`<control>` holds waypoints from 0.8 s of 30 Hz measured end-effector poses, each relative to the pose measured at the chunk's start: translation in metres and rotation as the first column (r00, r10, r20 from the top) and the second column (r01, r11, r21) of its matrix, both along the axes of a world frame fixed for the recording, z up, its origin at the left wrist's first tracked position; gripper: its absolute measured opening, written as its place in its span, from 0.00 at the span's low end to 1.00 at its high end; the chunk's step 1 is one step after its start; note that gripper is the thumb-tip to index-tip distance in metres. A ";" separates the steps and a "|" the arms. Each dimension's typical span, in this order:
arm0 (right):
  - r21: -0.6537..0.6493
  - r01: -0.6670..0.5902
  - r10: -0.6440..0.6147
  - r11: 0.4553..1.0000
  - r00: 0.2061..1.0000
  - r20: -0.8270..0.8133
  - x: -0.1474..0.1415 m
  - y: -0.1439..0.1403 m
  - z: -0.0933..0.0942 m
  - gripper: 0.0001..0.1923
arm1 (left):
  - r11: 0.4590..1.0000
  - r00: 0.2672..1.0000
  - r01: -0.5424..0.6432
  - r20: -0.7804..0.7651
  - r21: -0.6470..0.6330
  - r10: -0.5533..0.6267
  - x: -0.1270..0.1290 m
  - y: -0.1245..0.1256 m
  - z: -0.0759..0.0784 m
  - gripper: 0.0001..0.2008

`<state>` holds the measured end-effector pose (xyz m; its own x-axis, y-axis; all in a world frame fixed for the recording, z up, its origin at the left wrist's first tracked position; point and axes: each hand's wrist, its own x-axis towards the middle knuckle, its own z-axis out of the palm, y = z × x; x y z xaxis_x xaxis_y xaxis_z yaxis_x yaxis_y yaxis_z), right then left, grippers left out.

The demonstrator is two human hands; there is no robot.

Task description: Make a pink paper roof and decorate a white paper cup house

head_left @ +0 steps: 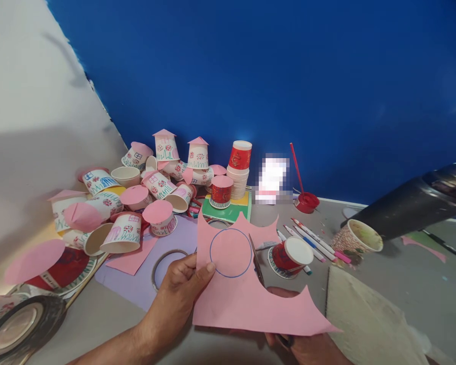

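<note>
My left hand [180, 286] pinches the left edge of a sheet of pink paper [231, 301], thumb on top. A blue circle is drawn on the sheet, and curved bites are cut from its top and right edges. Below the right part of the paper, my right hand [315, 349] is closed around scissors [257, 261]. Their blades point up beside the circle's right side, close to the paper's edge; the handles are mostly hidden. Just right of the blades stands a red and white paper cup [283, 257], upside down.
Several decorated paper cups [125, 233] with pink paper tops crowd the left side. Black tape [55, 309] lies front left. Behind are a cup stack [238, 177] and a red pot with a stick [307, 202]. Markers [315, 243], a patterned cup [357, 236] and a dark flask [399, 203] are at right.
</note>
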<state>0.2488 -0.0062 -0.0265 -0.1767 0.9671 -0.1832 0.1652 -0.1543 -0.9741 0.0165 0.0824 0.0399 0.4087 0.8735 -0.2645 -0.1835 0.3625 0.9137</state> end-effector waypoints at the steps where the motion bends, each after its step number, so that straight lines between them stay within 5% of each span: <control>1: -0.048 -0.001 -0.003 0.999 0.997 -0.082 -0.002 0.001 0.000 0.25 | 1.000 1.000 0.006 0.001 0.001 -0.006 0.000 0.000 0.000 0.11; 11: -0.181 0.127 -0.153 0.975 0.978 -0.139 -0.015 0.003 0.044 0.22 | 1.000 1.000 0.014 0.028 -0.005 -0.013 -0.002 0.002 0.004 0.09; 24: -0.271 0.114 -0.178 0.956 0.957 -0.227 -0.016 0.006 0.033 0.14 | 1.000 1.000 -0.011 0.000 0.001 0.011 -0.006 0.006 0.006 0.10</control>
